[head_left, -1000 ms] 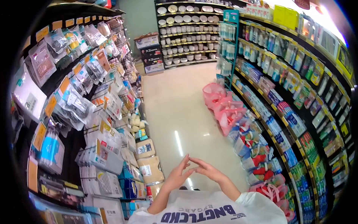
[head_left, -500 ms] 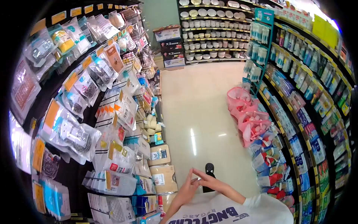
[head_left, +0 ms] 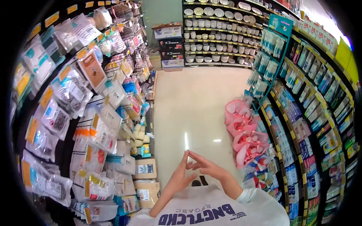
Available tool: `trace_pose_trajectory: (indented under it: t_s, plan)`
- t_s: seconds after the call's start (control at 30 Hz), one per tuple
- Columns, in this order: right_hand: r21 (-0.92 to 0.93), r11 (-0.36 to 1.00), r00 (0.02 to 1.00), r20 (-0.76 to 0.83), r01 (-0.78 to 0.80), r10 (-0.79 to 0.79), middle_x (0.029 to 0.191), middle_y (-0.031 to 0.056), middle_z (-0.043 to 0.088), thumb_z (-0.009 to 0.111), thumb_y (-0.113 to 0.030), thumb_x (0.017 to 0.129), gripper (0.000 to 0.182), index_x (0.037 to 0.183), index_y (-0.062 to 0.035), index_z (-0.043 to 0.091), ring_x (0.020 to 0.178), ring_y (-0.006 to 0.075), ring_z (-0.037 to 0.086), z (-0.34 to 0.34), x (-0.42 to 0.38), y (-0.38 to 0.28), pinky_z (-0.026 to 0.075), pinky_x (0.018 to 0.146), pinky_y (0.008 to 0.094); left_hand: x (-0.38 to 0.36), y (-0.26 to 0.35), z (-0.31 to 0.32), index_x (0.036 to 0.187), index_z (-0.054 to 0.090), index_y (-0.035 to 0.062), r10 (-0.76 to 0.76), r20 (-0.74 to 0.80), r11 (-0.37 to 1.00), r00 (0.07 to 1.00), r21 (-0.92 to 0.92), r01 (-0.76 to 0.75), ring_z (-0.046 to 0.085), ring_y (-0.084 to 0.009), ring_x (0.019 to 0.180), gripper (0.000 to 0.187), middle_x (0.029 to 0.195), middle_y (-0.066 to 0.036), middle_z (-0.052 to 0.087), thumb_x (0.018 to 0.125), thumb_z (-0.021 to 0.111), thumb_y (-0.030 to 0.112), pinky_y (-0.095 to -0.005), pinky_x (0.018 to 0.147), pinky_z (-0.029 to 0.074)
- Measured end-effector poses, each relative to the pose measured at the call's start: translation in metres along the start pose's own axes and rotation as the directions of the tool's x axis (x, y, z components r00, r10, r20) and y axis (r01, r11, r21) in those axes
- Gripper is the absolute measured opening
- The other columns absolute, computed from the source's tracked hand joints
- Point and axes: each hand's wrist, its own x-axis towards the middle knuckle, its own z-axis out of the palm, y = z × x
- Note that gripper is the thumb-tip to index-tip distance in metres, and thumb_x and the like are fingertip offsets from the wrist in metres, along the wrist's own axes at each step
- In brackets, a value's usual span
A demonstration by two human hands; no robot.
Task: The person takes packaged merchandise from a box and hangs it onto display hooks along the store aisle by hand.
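Left hand (head_left: 181,177) and right hand (head_left: 208,167) seem empty, fingers loose, tips meeting; better keep both from the left packets (head_left: 72,92).

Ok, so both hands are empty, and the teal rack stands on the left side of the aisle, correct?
Side's wrong: the head view shows the teal rack on the right of the aisle. Left hand and right hand are indeed empty.
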Motion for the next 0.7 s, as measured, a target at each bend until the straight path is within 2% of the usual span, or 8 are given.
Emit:
trace_pose_trajectory:
  t_s: [0.07,0.13,0.2,0.27,0.33,0.43,0.5,0.7]
  plan:
    - [0.013,1.0,1.0,-0.031,0.0,0.001,0.142,0.0125,0.015,0.057,-0.059,0.071,0.099,0.139,-0.0074,0.006,0.11,0.0233,0.046,-0.02,0.001,-0.005,0.036,0.091,0.0361,0.025,0.004,0.004,0.138,-0.002,0.0064,0.03,0.033,1.0,0.999,0.008,-0.03,0.044,-0.0298,0.114,0.087,0.14,-0.02,0.017,0.076,0.06,0.013,-0.0359,0.096,0.035]
    - [0.122,0.992,0.998,-0.07,0.006,0.003,0.143,0.0107,0.013,0.057,-0.059,0.071,0.099,0.139,-0.0065,0.006,0.111,0.0223,0.044,-0.036,0.006,-0.001,0.035,0.091,0.0352,0.05,-0.013,0.006,0.137,-0.003,0.0056,0.044,0.069,0.998,0.997,-0.037,-0.041,0.044,-0.0298,0.114,0.088,0.141,-0.019,0.014,0.077,0.06,0.016,-0.0364,0.097,0.034]
    - [0.136,0.991,0.992,-0.12,-0.006,0.022,0.144,0.0092,0.012,0.057,-0.059,0.071,0.1,0.139,-0.006,0.006,0.111,0.022,0.043,-0.052,0.014,0.003,0.035,0.091,0.0344,0.074,-0.022,0.002,0.137,-0.003,0.0046,-0.046,0.197,0.993,0.979,-0.095,0.066,0.043,-0.0296,0.116,0.086,0.142,-0.02,0.012,0.078,0.058,0.017,-0.0364,0.098,0.032]
    - [0.179,0.982,0.982,-0.185,0.058,-0.024,0.134,0.0096,0.031,0.06,-0.045,0.076,0.093,0.139,-0.007,0.004,0.111,0.0211,0.045,-0.07,0.022,0.013,0.036,0.091,0.0347,0.1,-0.023,-0.006,0.137,-0.002,0.0047,-0.066,0.255,0.992,0.965,-0.091,0.092,0.042,-0.0296,0.117,0.086,0.142,-0.02,0.011,0.078,0.058,0.017,-0.0359,0.098,0.031]
    - [0.16,0.984,0.969,-0.243,0.074,-0.033,0.135,0.0087,0.031,0.06,-0.045,0.076,0.092,0.139,-0.0071,0.004,0.111,0.0209,0.045,-0.086,0.033,0.016,0.036,0.091,0.034,0.128,-0.031,-0.013,0.138,-0.002,0.0048,-0.076,0.318,0.99,0.945,-0.087,0.109,0.041,-0.0295,0.118,0.085,0.142,-0.02,0.011,0.079,0.058,0.018,-0.0355,0.099,0.031]
    - [0.121,0.987,0.949,-0.309,0.102,-0.061,0.137,0.0081,0.028,0.06,-0.044,0.076,0.091,0.139,-0.0074,0.005,0.111,0.0206,0.045,-0.112,0.064,0.011,0.035,0.09,0.0328,0.171,-0.047,-0.029,0.138,-0.001,0.0051,-0.007,0.339,0.983,0.941,-0.169,0.068,0.04,-0.0304,0.118,0.085,0.142,-0.021,0.009,0.079,0.058,0.019,-0.0351,0.099,0.031]
    - [0.091,0.987,0.935,-0.341,0.132,-0.094,0.142,0.0093,0.019,0.059,-0.04,0.077,0.088,0.139,-0.0082,0.005,0.111,0.0212,0.045,-0.128,0.095,0.003,0.036,0.089,0.0319,0.202,-0.047,-0.054,0.138,0.0,0.0072,0.07,0.332,0.997,0.941,-0.053,-0.055,0.041,-0.0308,0.117,0.085,0.142,-0.021,0.007,0.078,0.059,0.02,-0.0348,0.097,0.033]
    - [0.077,0.976,0.943,-0.283,0.204,-0.175,0.144,0.0099,0.013,0.058,-0.036,0.077,0.087,0.14,-0.0098,0.004,0.109,0.0221,0.046,-0.166,0.213,-0.026,0.037,0.088,0.0327,0.282,-0.04,-0.155,0.139,0.004,0.0135,0.155,0.26,0.987,0.953,-0.076,-0.14,0.041,-0.0315,0.118,0.084,0.142,-0.021,0.006,0.077,0.06,0.022,-0.036,0.095,0.035]
